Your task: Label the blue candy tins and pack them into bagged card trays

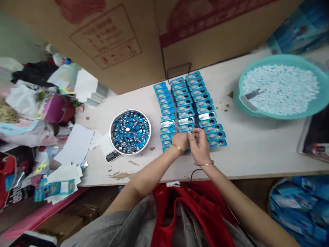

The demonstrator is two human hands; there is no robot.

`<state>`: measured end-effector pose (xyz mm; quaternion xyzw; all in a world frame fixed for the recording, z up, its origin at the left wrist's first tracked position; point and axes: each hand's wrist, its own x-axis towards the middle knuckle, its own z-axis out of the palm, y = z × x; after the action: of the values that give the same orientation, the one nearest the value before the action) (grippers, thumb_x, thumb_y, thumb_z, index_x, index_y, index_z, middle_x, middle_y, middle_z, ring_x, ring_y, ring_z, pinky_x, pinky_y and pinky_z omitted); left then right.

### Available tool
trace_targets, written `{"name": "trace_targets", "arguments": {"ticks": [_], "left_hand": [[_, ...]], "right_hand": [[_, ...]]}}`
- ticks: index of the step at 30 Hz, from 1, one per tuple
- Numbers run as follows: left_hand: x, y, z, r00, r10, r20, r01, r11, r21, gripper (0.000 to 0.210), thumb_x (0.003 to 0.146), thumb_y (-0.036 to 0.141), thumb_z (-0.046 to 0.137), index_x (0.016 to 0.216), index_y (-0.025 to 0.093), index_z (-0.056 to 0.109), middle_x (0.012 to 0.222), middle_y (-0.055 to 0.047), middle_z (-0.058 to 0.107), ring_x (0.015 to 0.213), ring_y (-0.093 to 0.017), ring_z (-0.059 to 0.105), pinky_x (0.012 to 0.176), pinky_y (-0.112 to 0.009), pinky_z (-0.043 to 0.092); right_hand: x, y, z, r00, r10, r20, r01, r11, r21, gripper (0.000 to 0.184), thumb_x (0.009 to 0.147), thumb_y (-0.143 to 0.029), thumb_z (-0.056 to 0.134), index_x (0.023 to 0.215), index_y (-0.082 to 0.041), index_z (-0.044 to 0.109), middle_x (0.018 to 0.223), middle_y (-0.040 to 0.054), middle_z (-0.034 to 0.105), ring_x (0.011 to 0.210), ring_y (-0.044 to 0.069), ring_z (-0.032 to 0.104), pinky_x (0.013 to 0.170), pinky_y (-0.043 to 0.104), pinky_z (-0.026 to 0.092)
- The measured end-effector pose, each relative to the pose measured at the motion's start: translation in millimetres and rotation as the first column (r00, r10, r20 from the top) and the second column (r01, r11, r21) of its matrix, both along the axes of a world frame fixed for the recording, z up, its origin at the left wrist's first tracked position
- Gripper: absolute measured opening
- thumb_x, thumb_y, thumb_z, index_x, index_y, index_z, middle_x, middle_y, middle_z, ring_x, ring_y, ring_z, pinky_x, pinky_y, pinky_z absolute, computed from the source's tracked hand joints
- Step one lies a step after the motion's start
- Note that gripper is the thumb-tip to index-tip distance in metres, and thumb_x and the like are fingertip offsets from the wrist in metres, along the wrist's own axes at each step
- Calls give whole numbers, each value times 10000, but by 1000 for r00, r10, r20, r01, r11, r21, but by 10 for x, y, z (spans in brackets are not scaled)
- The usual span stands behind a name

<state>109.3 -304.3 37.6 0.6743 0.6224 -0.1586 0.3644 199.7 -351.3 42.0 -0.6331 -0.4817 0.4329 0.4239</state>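
Observation:
My left hand (180, 141) is closed, with its fingers curled over the near end of the middle row of small blue packs (185, 107). Touching or almost touching it, my right hand (199, 145) is also closed, thumb and fingers pinched together. A tiny dark bit shows at the fingertips, too small to name. The packs lie overlapped in three long rows; many in the middle and right rows show a dark round spot. To the left stands a metal pan (111, 137) full of small round blue and silver caps (131, 132).
A turquoise basin (240, 99) of small pale pieces stands at the right, with a grey-handled tool (248, 103) at its rim. Large cardboard boxes (144, 68) wall off the back. Papers and bags (74, 144) crowd the left. Below right, a container holds blue packages (298, 206).

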Motion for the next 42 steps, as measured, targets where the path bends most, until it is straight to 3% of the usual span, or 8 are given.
{"name": "trace_targets", "arguments": {"ticks": [4, 8, 16, 19, 23, 25, 34, 42], "left_hand": [[-840, -645, 51, 953, 223, 204, -272, 926, 261, 185, 889, 293, 505, 947, 179, 638, 905, -107, 700, 847, -217, 655, 734, -292, 470], [-1798, -1410, 36, 831, 472, 294, -548, 783, 293, 278, 900, 388, 470, 711, 189, 515, 666, -27, 594, 644, -160, 555, 619, -256, 401], [-2588, -2419, -308, 628, 666, 403, -749, 657, 81, 331, 880, 444, 438, 648, 208, 463, 611, 4, 521, 596, -154, 478, 572, -253, 343], [-2744, -2550, -423, 629, 628, 459, -718, 695, 34, 314, 865, 430, 451, 648, 208, 496, 619, -6, 545, 610, -165, 495, 585, -263, 349], [-2955, -2576, -428, 652, 556, 516, -659, 752, 21, 275, 849, 380, 470, 643, 204, 519, 611, -2, 551, 610, -162, 499, 597, -264, 353], [-3025, -2533, -409, 625, 546, 558, -662, 750, 8, 267, 842, 365, 478, 638, 198, 517, 607, 3, 544, 605, -153, 491, 590, -257, 354], [-2838, -1679, -399, 218, 554, 804, -917, 397, -24, 366, 833, 488, 541, 1023, 176, 564, 790, -2, 571, 627, -108, 522, 607, -224, 441], [-2006, -1241, -186, 302, 389, 871, -932, 311, 184, 273, 834, 421, 612, 941, 183, 534, 891, -23, 559, 674, -102, 554, 604, -220, 464]], "right_hand": [[-892, 464, -5, 944, 312, 110, -326, 933, 150, 301, 933, -389, 420, 1126, -182, 523, 1021, 98, 588, 928, 207, 572, 823, 340, 469], [-2093, 690, -258, 542, 692, 477, -789, 614, 7, 627, 816, -399, 580, 1373, -164, 414, 1340, 170, 447, 1173, 310, 448, 969, 444, 408], [-3093, 586, -965, 167, 659, 734, -810, 516, -279, 507, 847, -421, 531, 1321, -249, 477, 1353, 135, 422, 1194, 332, 388, 826, 403, 484], [-3085, 630, -1052, 240, 691, 682, -810, 529, -252, 462, 841, -339, 553, 1294, -252, 518, 1320, 121, 470, 1151, 292, 463, 884, 397, 466], [-3098, 666, -989, 817, 565, 116, -551, 824, -133, 305, 735, -232, 628, 1038, -204, 650, 1138, 76, 602, 1036, 213, 563, 892, 340, 470], [-3122, 644, -926, 917, 381, -115, -396, 901, -178, 196, 723, -276, 620, 896, -187, 632, 978, 52, 633, 876, 175, 602, 727, 288, 510], [-3007, 473, -760, 800, 39, -599, -336, 856, -393, 258, 662, -375, 606, 705, -219, 405, 559, -76, 435, 429, 63, 433, 338, 155, 258], [-2310, 141, -316, 569, -195, -799, -356, 818, -452, 315, 638, -383, 681, 684, -216, 417, 530, -85, 442, 401, 55, 409, 331, 159, 263]]}}
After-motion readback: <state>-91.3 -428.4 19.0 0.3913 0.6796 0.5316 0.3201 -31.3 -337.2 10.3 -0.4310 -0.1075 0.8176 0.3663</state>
